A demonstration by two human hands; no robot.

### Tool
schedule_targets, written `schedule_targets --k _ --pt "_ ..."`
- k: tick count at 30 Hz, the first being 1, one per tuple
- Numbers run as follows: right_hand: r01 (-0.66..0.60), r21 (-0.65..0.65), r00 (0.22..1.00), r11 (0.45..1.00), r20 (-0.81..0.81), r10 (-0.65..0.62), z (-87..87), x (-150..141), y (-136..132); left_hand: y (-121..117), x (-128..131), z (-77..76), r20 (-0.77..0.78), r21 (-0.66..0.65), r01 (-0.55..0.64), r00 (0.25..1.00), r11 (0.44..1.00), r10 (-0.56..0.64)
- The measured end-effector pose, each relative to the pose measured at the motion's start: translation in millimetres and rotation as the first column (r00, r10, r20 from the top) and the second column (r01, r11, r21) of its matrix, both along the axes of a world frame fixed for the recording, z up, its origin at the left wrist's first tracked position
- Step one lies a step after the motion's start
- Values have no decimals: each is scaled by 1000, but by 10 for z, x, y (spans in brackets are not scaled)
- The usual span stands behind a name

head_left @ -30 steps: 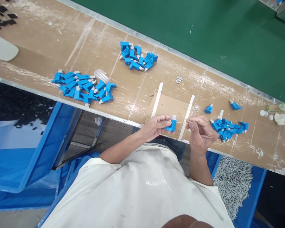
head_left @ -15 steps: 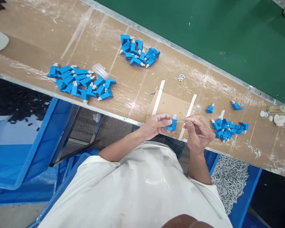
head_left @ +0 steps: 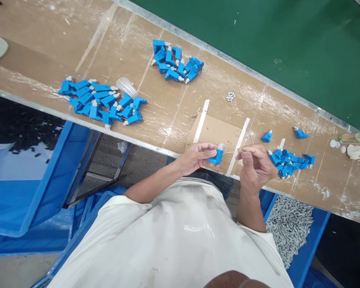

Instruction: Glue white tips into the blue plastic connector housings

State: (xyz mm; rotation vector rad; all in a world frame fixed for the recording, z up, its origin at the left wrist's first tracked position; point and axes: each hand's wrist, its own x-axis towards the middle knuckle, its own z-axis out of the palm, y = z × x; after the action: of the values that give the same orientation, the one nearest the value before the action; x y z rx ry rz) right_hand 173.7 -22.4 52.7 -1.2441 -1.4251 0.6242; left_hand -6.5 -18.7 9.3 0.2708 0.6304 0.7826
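Blue angular plastic piece (head_left: pixel 215 157) is pinched in the left hand (head_left: pixel 197 157) over the flat brown cardboard sheet (head_left: pixel 220 129), probably for steadiness. The right hand (head_left: pixel 258 165) grips 1 thin tan stick (head_left: pixel 233 151) by its end, seemingly to leave the other tip free near the piece.

Right of centre, we saw a smooth plastic blue piece (head_left: pixel 215 157) and a wooden-looking stick (head_left: pixel 232 151); we noted the brown tabletop (head_left: pixel 165 108), papery with glossy streaks, the matt green surface (head_left: pixel 258 40) at upper right, the cloth shirt (head_left: pixel 183 232) below and the smooth plastic crate (head_left: pixel 49 173) at lower left
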Motion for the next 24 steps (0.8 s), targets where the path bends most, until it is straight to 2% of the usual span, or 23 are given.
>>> schedule_targets --k 2,4,8,10,12,15,17,21,24 --pt "53 -24 998 998 -40 -54 -53 26 28 12 -43 -25 3 1 -3 1000 1000 3" --pt "69 -107 998 992 10 -68 -143 54 51 28 -95 -52 7 5 -16 1000 1000 16" --pt "9 -274 987 962 156 35 -314 94 41 51 -186 -120 -2 -22 -76 997 997 76" --pt "15 -296 973 955 225 54 -338 128 48 54 -211 -167 -1 -39 -107 994 993 107" --pt "64 -278 958 958 285 19 -325 185 125 57 -225 -217 17 -41 -125 992 991 125" --pt "110 -231 941 967 339 -26 -319 288 454 73 -237 -277 63 -46 -114 991 992 117" --pt "88 -226 917 970 399 10 -353 330 798 91 -240 -300 96 -61 -113 988 992 118" --pt "24 -204 802 979 588 103 -461 289 1466 112 -227 -316 137 -61 -129 981 990 136" --pt "-57 -171 710 984 686 161 -518 207 1716 104 -204 -334 152 -20 -130 980 991 131"
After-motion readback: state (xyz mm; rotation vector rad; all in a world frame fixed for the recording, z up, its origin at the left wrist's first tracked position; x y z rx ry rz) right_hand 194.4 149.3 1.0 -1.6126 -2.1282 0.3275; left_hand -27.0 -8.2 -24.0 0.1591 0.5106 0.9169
